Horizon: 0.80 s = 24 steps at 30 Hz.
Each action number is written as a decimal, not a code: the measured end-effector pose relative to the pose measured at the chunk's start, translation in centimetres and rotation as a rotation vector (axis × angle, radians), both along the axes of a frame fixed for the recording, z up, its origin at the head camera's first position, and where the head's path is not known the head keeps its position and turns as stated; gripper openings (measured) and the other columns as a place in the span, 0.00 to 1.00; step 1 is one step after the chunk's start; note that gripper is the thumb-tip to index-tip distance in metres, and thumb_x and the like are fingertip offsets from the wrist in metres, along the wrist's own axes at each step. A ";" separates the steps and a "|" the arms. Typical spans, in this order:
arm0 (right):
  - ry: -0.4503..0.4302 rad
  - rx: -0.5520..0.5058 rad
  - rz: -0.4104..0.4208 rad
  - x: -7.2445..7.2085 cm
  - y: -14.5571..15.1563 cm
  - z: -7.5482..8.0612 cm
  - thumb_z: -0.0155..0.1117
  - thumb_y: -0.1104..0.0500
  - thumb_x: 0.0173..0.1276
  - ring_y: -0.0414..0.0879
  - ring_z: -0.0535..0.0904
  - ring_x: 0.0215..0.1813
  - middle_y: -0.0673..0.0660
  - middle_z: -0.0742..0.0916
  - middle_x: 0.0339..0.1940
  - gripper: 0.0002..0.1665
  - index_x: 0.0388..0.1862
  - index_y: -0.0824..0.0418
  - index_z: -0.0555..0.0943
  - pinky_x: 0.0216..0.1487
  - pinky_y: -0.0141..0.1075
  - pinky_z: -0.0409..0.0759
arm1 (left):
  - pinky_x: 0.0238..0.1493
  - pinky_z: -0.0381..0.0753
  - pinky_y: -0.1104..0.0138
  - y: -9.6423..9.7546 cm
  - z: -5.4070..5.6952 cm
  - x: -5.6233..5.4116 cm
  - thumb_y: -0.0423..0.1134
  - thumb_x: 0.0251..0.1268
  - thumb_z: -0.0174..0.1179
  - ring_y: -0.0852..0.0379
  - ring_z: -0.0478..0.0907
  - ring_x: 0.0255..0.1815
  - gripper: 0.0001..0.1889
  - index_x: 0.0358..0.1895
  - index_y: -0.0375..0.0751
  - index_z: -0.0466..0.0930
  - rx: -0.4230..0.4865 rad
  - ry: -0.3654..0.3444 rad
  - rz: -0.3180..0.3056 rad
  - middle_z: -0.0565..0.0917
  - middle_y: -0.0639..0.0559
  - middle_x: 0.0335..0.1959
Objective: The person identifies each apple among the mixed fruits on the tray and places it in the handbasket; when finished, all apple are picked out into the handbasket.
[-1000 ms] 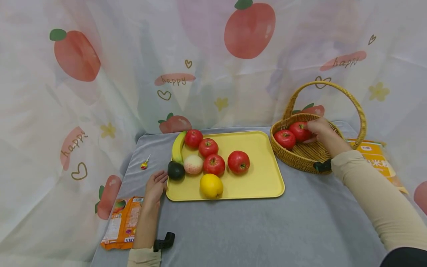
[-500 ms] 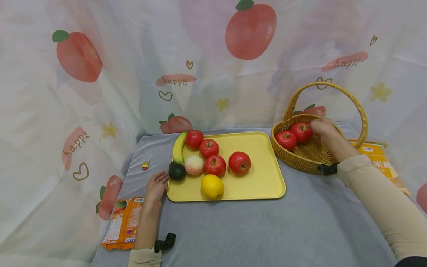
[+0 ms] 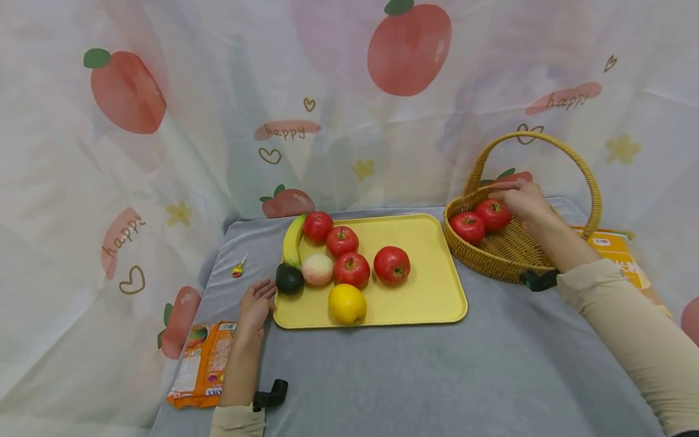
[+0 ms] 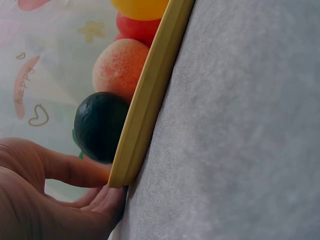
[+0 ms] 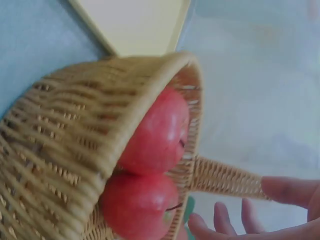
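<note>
In the head view, my left hand (image 3: 255, 308) is at the left edge of a yellow tray (image 3: 423, 273). The left wrist view shows its thumb and fingers pinching the tray's corner beside a dark green avocado (image 4: 100, 127). On the tray also lie a banana (image 3: 292, 243), a peach (image 3: 317, 269), several red apples (image 3: 392, 265) and a yellow round fruit (image 3: 347, 304). Over the wicker basket (image 3: 508, 270) at the right, my right hand (image 3: 525, 203) hovers with loosely bent, spread fingers and holds nothing. Two red apples, one nearer the left wall (image 3: 468, 228) and one beside it (image 3: 493, 215), lie inside.
An orange snack packet (image 3: 204, 367) lies under the left forearm, and a small lollipop (image 3: 238, 267) lies beyond the left hand. Another orange-yellow bag (image 3: 608, 246) is behind the right arm. The basket's tall handle (image 3: 587, 176) arches above it; a printed curtain (image 3: 338, 158) hangs behind.
My right hand has let go of the second apple in the basket and lifted a little above it, its fingers opening. The left hand and tray stay put.
</note>
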State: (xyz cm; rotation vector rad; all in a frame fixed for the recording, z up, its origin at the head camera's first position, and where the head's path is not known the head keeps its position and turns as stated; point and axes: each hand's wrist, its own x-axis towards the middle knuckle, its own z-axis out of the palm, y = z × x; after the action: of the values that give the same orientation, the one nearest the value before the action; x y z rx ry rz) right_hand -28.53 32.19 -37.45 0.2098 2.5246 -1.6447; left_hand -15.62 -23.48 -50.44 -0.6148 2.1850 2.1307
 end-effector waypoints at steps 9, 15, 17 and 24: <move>-0.001 0.029 0.091 1.3 -2.1 0.8 0.53 0.52 0.83 0.45 0.71 0.67 0.68 0.52 0.85 0.34 0.79 0.70 0.65 0.67 0.33 0.74 | 0.47 0.72 0.74 0.0 0.1 0.1 0.12 0.54 0.45 0.40 0.65 0.78 0.41 0.78 0.27 0.58 0.013 0.005 -0.001 0.69 0.31 0.75; 0.012 -0.009 0.148 1.8 -3.6 1.2 0.54 0.52 0.83 0.31 0.77 0.55 0.60 0.75 0.71 0.34 0.78 0.70 0.66 0.63 0.32 0.77 | 0.51 0.73 0.70 0.0 0.1 -0.1 0.12 0.54 0.45 0.39 0.66 0.78 0.41 0.77 0.27 0.59 0.009 0.000 0.004 0.69 0.31 0.74; 0.012 -0.039 0.164 1.9 -4.1 1.2 0.56 0.53 0.82 0.29 0.79 0.51 0.56 0.77 0.66 0.33 0.78 0.71 0.66 0.58 0.28 0.79 | 0.53 0.72 0.68 0.0 0.0 -0.2 0.12 0.54 0.46 0.40 0.66 0.77 0.41 0.77 0.28 0.59 0.005 -0.007 0.007 0.70 0.32 0.74; -0.068 -0.096 0.254 2.3 -5.8 1.2 0.56 0.56 0.83 0.32 0.83 0.50 0.62 0.77 0.70 0.34 0.80 0.69 0.63 0.56 0.33 0.82 | 0.56 0.72 0.66 0.0 -0.1 -0.4 0.12 0.53 0.46 0.41 0.67 0.77 0.41 0.77 0.29 0.60 -0.001 -0.024 0.008 0.70 0.33 0.74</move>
State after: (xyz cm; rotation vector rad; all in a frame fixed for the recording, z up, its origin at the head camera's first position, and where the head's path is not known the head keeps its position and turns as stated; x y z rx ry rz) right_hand -26.19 26.40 -36.29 -0.0612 2.3048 -1.6235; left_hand -16.01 -23.52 -50.53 -0.6466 2.1755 2.1140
